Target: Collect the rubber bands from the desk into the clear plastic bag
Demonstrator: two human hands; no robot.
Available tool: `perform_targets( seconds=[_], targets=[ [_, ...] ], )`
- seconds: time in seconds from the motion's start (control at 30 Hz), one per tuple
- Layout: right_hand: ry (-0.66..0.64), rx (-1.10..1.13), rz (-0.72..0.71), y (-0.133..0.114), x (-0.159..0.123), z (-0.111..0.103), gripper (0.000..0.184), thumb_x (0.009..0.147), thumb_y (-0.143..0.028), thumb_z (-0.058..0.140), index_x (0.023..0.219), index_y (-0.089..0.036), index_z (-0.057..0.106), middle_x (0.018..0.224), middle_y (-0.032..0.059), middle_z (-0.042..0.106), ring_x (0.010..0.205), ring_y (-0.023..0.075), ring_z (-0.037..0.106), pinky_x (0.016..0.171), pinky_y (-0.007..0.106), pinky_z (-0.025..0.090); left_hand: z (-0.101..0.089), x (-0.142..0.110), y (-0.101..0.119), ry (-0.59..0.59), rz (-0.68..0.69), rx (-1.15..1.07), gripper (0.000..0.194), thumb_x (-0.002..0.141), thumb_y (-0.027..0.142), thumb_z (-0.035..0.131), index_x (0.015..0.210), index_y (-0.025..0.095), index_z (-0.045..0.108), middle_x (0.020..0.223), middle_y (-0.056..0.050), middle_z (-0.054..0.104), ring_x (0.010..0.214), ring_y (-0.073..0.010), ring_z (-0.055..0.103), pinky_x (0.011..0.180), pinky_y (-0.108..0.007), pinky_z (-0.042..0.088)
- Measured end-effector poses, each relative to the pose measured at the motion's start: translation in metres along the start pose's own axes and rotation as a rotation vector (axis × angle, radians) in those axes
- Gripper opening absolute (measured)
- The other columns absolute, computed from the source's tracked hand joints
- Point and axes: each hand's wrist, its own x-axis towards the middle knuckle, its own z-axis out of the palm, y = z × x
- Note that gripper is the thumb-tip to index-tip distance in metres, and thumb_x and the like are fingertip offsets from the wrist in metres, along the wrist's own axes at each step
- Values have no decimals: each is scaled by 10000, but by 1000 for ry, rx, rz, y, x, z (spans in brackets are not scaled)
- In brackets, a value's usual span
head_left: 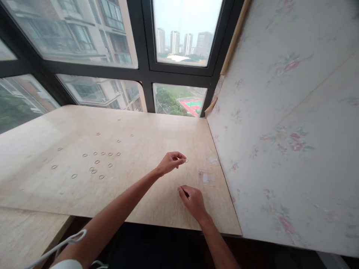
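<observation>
Head view.

Item: held ring [187, 160], one, small and thin. Location: at the fingertips of the left hand [171, 161], over the right part of the tabletop [157, 130], left of two clear plastic packets, the farther packet [212, 160] and the nearer packet [207, 178].

Left grip: closed to a fine pinch, thumb against forefinger, on one edge of the held ring.

Right grip: right hand [193, 201] curled, thumb and forefinger drawn close together, nearer the person; whether anything small lies between them cannot be told.

Also present: a loose group of rings, among them a reddish ring [97, 162], spread over the left part of the tabletop, well apart from both hands; a small round piece [200, 173] at the left edge of the nearer packet.

Hazards, as judged: a slackened pinch could drop the held ring, since only its edge is caught; once down, it could roll, or be hard to find, thin and pale on a pale surface. The thin packets could slide if a hand brushes them. A low sweep of the left forearm could scatter the nearest rings.

Orientation: held ring juts from the fingertips toward the papered wall [280, 112]; being round, no long axis. Exact tilt cannot be told.
</observation>
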Motion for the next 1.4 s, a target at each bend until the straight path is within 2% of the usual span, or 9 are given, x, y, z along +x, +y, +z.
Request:
perform_targets(
  seconds=[0.1, 0.23, 0.4, 0.53, 0.73, 0.93, 1.07, 1.23, 1.4],
  targets=[
    [-9, 3, 6, -1, 0, 0, 373, 953, -361, 396, 728, -191, 639, 623, -2, 629, 559, 121, 557, 549, 232, 304, 31, 13, 1, -7, 63, 133, 225, 768, 341, 631, 834, 135, 691, 654, -14, 611, 514, -78, 469, 481, -200, 379],
    [-18, -2, 1, 0, 0, 0, 377, 956, -358, 387, 712, -191, 623, 622, 3, 633, 557, 125, 558, 552, 240, 310, 63, 28, -3, -53, 240, 362, 136, 787, 239, 604, 816, 169, 717, 815, -42, 654, 585, -90, 504, 581, -229, 423],
    [-25, 0, -11, 1, 0, 0, 381, 956, -348, 376, 709, -197, 623, 637, 14, 644, 572, 132, 567, 561, 246, 322, 77, 34, -14, -146, 286, 500, 181, 815, 219, 577, 923, 169, 713, 919, -77, 658, 666, -124, 555, 687, -276, 456],
    [-20, 10, -4, -1, 0, -1, 384, 953, -339, 378, 686, -199, 617, 625, 8, 630, 568, 128, 561, 559, 242, 320, 65, 30, -24, -74, 251, 442, 205, 842, 232, 523, 942, 170, 690, 889, -63, 654, 654, -115, 537, 670, -260, 439],
    [-18, -2, 11, -1, -1, -2, 404, 948, -359, 386, 647, -187, 595, 560, -10, 565, 517, 113, 494, 531, 236, 301, 26, 7, -54, 161, 57, 380, 85, 797, 258, 521, 820, 178, 537, 606, 35, 520, 554, -106, 452, 545, -226, 335],
    [-32, -10, 27, -1, -3, 2, 401, 937, -387, 400, 665, -181, 611, 577, -1, 574, 533, 123, 510, 536, 225, 335, -15, -30, -79, 371, 20, 651, 236, 773, 217, 447, 584, 205, 306, 531, 39, 357, 527, -115, 321, 536, -259, 235],
    [-103, 121, 96, -11, 9, 7, 413, 922, -439, 417, 664, -176, 604, 527, -16, 516, 499, 127, 510, 494, 216, 358, -36, -49, -87, 390, 29, 709, 294, 741, 191, 441, 544, 200, 223, 516, 28, 310, 524, -124, 281, 535, -278, 198],
    [-172, 266, 95, -40, 61, 21, 393, 900, -463, 447, 684, -173, 601, 506, -33, 492, 419, 99, 471, 429, 198, 357, -44, -57, -96, 370, 75, 519, 323, 715, 200, 472, 517, 194, 217, 493, 38, 286, 500, -111, 260, 530, -278, 183],
    [-249, 348, 2, -74, 154, 54, 320, 885, -437, 463, 772, -170, 600, 530, -42, 503, 402, 86, 449, 407, 194, 366, -48, -50, -101, 485, -5, 163, 336, 735, 232, 468, 519, 201, 213, 490, 37, 279, 506, -114, 294, 524, -274, 216]
  ],
)
